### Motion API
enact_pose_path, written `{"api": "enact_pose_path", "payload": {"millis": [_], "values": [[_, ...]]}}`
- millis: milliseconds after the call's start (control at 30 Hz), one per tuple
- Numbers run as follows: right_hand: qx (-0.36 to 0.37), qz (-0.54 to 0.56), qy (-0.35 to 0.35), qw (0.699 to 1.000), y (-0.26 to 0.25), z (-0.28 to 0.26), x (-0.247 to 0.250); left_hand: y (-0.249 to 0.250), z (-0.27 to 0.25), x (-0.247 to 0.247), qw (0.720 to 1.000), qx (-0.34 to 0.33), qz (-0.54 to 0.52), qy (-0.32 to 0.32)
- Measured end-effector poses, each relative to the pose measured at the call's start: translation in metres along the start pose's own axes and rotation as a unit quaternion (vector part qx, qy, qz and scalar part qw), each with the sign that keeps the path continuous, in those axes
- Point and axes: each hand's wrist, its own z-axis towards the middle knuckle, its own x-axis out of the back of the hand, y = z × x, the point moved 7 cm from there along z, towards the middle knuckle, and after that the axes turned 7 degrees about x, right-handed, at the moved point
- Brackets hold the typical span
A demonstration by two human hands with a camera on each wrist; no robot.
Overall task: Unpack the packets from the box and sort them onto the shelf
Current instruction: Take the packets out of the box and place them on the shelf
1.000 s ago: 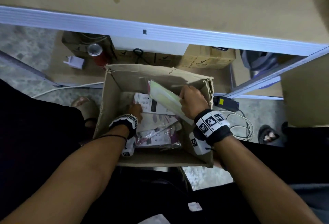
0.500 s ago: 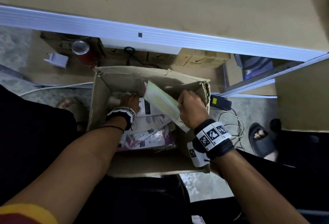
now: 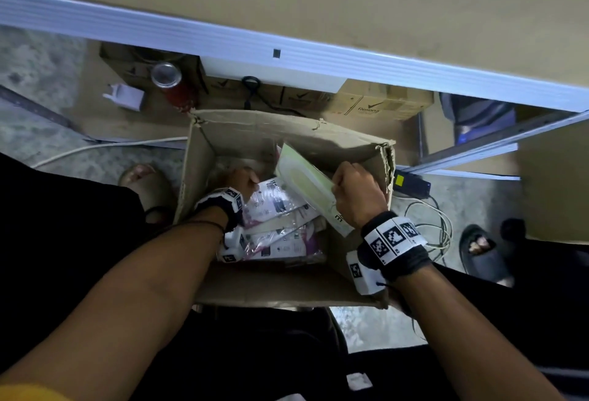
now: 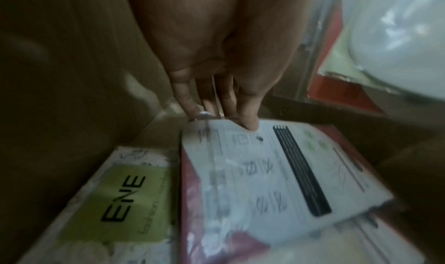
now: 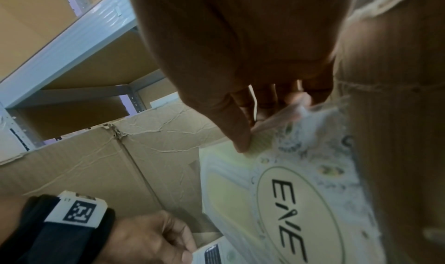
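The box stands open on the floor before the shelf. Inside, packets lie stacked along its near wall; one packet leans tilted toward the right wall. A can and cartons sit under the shelf behind the box; cables lie right of it.

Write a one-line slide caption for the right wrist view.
Right hand pinches the top edge of a pale green packet inside the cardboard box, shelf frame behind.
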Motion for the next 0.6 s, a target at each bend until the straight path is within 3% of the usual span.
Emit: {"api": "enact_pose_path", "payload": {"millis": [67, 400, 600], "values": [[0.001, -0.002, 0.002, 1.0, 0.0, -0.001, -0.001, -0.004, -0.004, 0.001, 0.999, 0.01, -0.039, -0.037], [0.005, -0.015, -0.006, 1.0, -0.007, -0.005, -0.003, -0.017, -0.02, -0.012, 0.985, 0.037, 0.04, -0.164], [0.009, -0.02, 0.003, 1.0, -0.013, -0.006, -0.005, -0.028, -0.024, -0.014, 0.989, 0.056, 0.078, -0.116]]}}
